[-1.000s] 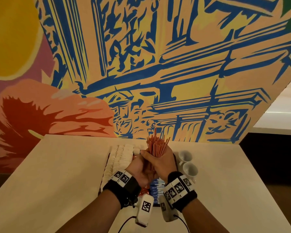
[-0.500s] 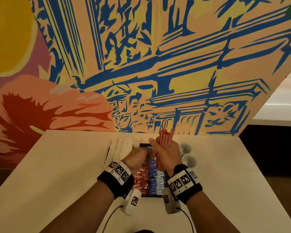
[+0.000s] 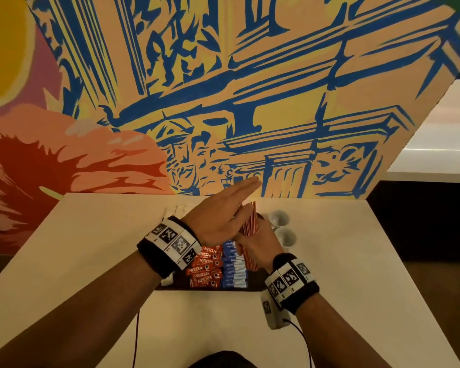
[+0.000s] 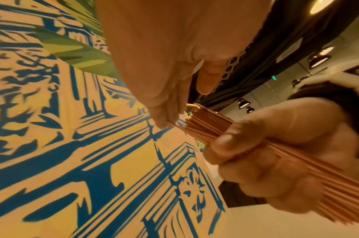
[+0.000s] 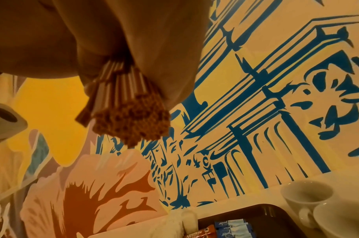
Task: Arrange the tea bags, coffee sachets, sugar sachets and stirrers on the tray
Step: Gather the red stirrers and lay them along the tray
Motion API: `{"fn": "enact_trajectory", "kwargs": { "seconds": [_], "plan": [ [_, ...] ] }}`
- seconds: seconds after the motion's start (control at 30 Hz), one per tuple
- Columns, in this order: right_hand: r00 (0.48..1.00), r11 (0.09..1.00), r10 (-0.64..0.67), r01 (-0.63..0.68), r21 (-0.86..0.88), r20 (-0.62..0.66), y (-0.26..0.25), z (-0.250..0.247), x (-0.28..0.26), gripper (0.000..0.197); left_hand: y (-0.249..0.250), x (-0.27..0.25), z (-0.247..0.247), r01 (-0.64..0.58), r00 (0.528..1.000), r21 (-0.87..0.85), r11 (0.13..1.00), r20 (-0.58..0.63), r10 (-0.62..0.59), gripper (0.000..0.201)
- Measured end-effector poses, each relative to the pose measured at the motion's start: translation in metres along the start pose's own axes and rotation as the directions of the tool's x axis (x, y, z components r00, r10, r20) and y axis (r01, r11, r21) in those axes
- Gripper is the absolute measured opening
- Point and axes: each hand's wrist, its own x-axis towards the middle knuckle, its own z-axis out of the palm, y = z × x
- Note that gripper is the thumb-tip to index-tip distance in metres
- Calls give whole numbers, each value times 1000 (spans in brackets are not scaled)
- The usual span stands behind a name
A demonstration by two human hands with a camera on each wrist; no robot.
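Above tray (image 3: 258, 286): right hand (image 3: 260, 241) grips ribbed stirrers (image 3: 250, 224); left hand (image 3: 218, 219) flat, fingers straight.

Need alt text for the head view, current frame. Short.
A right hand grips an upright bundle of red stirrers over a dark tray of red and blue sachets, while the flat left hand taps its top; two white cups sit beside.

Bare forearms, no sleeves. Black wristband (image 3: 157, 257) on left, black wristband (image 3: 300, 296) on right, each with white blocks bearing black square markers. Grey camera unit (image 3: 272, 312) under right wrist, thin cables trailing.
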Motion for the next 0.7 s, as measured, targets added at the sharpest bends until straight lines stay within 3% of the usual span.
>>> {"fn": "enact_trajectory", "kwargs": {
  "seconds": [0.13,0.27,0.43,0.57,0.63,0.7],
  "plan": [
    [1000,1000,27,-27,10,5,2,-9,-4,22,13,-1,11,12,997,41,999,76,-16,52],
    [1000,999,19,-19,39,18,-2,-15,-9,18,14,-1,13,2,998,-121,993,-61,-9,46],
    [1000,998,-5,6,66,-21,-5,-19,-5,27,4,-10,29,84,938,-570,818,-231,-257,40],
    [999,998,46,-44,45,-29,0,-16,0,27,-13,-16,39,44,884,-629,776,-338,-323,40],
    [996,997,64,-62,37,-60,1,-15,4,30,-20,-17,40,86,882,-652,753,-301,-361,37],
    [991,997,58,-52,50,-121,2,-13,9,36,-29,-18,44,245,867,-740,627,-121,-483,32]
  ]
}}
